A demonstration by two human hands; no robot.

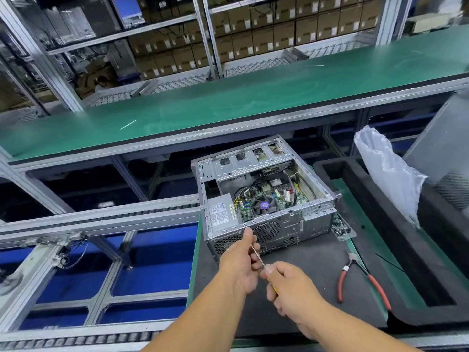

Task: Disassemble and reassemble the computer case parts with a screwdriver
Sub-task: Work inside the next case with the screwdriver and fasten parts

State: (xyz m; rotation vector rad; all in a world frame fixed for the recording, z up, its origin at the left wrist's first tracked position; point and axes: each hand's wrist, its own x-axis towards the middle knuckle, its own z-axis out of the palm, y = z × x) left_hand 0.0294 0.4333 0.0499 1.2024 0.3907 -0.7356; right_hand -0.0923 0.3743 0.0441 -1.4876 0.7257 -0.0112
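Note:
An open metal computer case (266, 199) lies on its side on a dark mat (304, 275), its motherboard, fan and power supply exposed. My right hand (291, 288) grips the yellow handle of a screwdriver (257, 255). The thin shaft runs up and left toward the case's rear panel. My left hand (239, 262) pinches the shaft near its tip, right in front of the rear panel's lower left part. The tip itself is hidden behind my left fingers.
Red-handled pliers (355, 278) lie on the mat right of my hands. A clear tray of small parts (341, 228) sits by the case's right corner. A plastic bag (388, 171) stands farther right. A green conveyor (228, 102) runs behind; open frame rails lie left.

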